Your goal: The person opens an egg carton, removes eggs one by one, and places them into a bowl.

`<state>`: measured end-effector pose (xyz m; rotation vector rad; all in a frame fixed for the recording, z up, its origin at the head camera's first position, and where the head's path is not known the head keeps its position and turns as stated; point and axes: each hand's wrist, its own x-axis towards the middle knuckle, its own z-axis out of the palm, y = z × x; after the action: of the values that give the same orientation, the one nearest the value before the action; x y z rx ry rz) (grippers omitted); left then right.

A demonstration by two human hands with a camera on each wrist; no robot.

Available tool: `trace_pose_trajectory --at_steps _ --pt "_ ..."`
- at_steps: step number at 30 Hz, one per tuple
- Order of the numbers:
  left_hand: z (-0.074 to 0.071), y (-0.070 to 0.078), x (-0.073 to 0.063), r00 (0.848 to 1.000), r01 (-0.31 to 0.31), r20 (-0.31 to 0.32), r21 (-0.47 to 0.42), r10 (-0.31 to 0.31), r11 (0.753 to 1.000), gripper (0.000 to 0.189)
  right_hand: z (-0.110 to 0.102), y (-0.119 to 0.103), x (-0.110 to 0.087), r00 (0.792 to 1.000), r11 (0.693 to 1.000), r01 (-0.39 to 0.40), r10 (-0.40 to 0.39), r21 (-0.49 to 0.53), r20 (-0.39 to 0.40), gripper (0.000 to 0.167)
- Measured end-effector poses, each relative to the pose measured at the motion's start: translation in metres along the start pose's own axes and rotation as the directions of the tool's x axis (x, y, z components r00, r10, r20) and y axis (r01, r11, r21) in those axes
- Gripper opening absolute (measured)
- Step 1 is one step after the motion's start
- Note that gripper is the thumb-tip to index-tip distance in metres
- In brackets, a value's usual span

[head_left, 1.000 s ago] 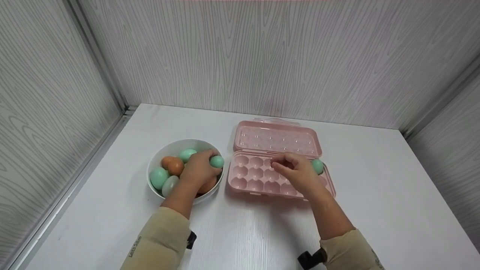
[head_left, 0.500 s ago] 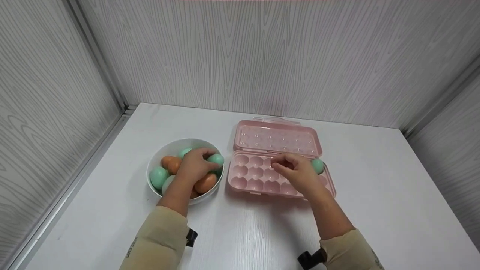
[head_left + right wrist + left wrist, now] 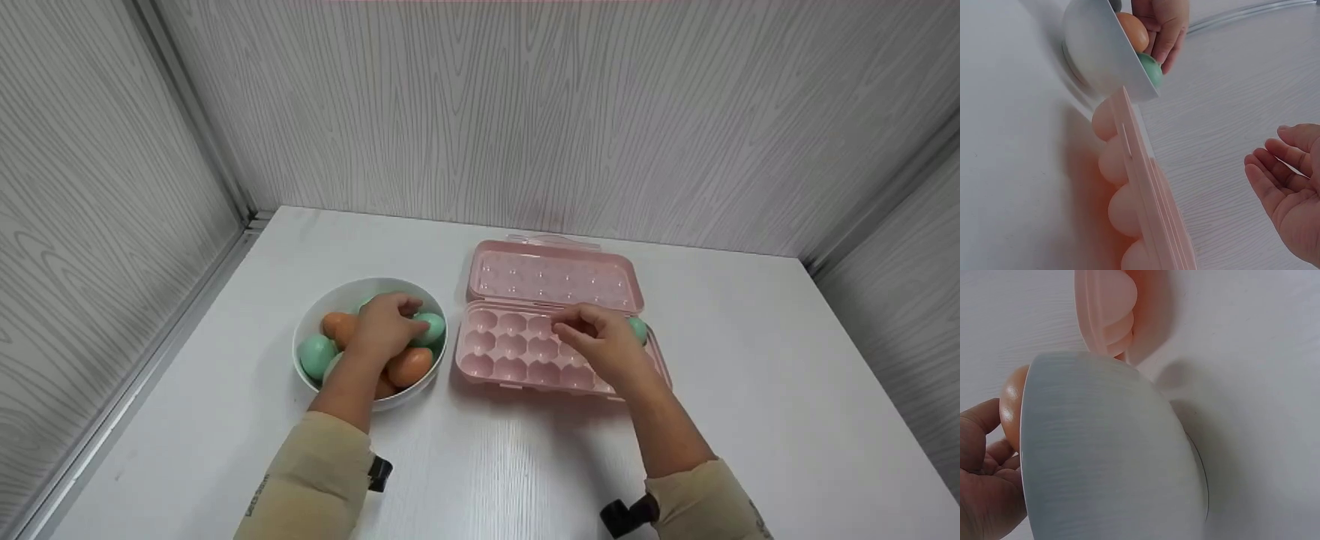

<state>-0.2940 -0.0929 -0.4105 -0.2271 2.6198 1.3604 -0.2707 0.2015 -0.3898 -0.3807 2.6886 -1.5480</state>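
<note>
My left hand (image 3: 386, 326) reaches into a white bowl (image 3: 1100, 450) of green, orange and pale eggs. Its thumb lies against a green egg (image 3: 430, 330) at the right side, fingers loosely bent and apart. In the left wrist view an orange egg (image 3: 1012, 408) shows above the bowl's rim, close to that hand. Over the pink egg carton (image 3: 512, 346) hovers my right hand (image 3: 604, 341), fingers loosely curled with nothing between them. One green egg (image 3: 637, 330) sits in the carton's right part, partly hidden behind that hand. The visible left cups hold nothing.
Behind the cups the carton's lid (image 3: 555, 274) lies folded back, its clear latch toward the back wall. Wood-patterned panels (image 3: 510, 112) enclose the white table (image 3: 480, 465). The bowl stands a short gap left of the carton.
My left hand has drawn slightly left, its fingers no longer around the green egg, which has shifted a little left and down. The right hand has barely moved right.
</note>
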Motion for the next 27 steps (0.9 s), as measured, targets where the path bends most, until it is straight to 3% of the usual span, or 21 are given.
trace_pose_trajectory --at_steps 6,12,18,23,27 --pt "-0.005 0.007 -0.004 0.999 0.033 0.006 -0.052 -0.032 0.998 0.041 -0.011 0.004 0.000 0.999 0.998 -0.035 0.033 -0.055 -0.042 0.017" --pt "-0.004 0.018 -0.007 1.000 -0.008 -0.006 -0.101 0.007 0.995 0.040 -0.025 0.012 0.001 0.996 0.998 -0.062 0.063 0.016 -0.058 0.021" --pt "0.009 0.031 -0.010 0.997 -0.079 0.002 -0.232 0.082 0.970 0.037 -0.040 0.025 0.002 0.994 0.996 -0.056 0.063 0.076 -0.091 0.026" --pt "0.025 0.042 -0.013 0.994 -0.106 0.002 -0.315 0.112 0.943 0.034 -0.054 0.039 0.003 0.983 0.994 -0.101 0.105 0.037 -0.152 0.030" --pt "0.038 0.047 -0.013 0.984 -0.170 -0.009 -0.362 0.179 0.917 0.033 -0.065 0.052 0.003 0.969 0.989 -0.149 0.147 0.007 -0.199 0.031"
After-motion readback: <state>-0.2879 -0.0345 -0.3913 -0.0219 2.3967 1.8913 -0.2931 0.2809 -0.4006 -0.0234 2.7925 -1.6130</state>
